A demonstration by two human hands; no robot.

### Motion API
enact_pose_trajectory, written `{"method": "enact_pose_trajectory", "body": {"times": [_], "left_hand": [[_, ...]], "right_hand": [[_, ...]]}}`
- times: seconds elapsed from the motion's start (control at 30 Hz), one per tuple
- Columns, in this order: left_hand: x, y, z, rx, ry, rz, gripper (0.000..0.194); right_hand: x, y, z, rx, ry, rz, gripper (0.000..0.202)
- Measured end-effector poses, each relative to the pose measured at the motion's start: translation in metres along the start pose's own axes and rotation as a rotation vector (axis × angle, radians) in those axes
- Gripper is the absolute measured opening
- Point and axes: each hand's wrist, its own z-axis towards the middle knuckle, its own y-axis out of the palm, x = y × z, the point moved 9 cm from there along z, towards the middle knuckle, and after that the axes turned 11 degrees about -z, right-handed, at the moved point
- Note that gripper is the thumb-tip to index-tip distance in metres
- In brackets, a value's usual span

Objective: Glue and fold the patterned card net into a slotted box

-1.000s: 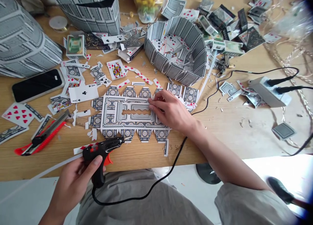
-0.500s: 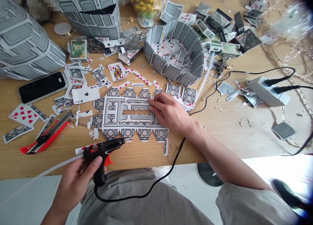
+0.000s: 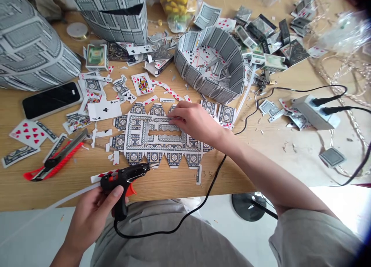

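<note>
My left hand (image 3: 92, 213) is wrapped around a black hot glue gun (image 3: 124, 178) with a red-orange trigger. A long white glue stick (image 3: 66, 198) trails from its rear, and its metal nozzle points right, just by the lower tabs of a flat panel glued from cut playing cards (image 3: 135, 147). The panel lies on the table, with trapezoid tabs along its edges and a wavy slot in the middle. Over its upper part, my right hand (image 3: 194, 122) has its fingers bent together, the tips pressed on the strips above the slot. The fingertips partly hide what they touch.
A red utility knife (image 3: 59, 154) and a phone (image 3: 52, 100) lie at left. Behind stand a card-built ring (image 3: 208, 87) and large card-built forms (image 3: 29, 50). Card scraps surround the panel. The gun's black cord (image 3: 199, 205) crosses the front edge; a power strip (image 3: 315, 112) sits right.
My right hand has slid left and slightly up along the panel's upper strips. The glue gun stays in my left hand almost unmoved. The whole view has shifted a little.
</note>
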Motion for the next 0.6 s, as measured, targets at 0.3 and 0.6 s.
{"method": "enact_pose_trajectory", "body": {"times": [0.3, 0.6], "left_hand": [[0.001, 0.000, -0.003, 0.041, 0.022, -0.051, 0.050], [0.004, 0.003, -0.004, 0.036, 0.031, -0.031, 0.044]], "right_hand": [[0.004, -0.006, 0.006, 0.023, 0.037, 0.091, 0.019], [0.011, -0.002, 0.012, -0.071, 0.063, 0.129, 0.007]]}}
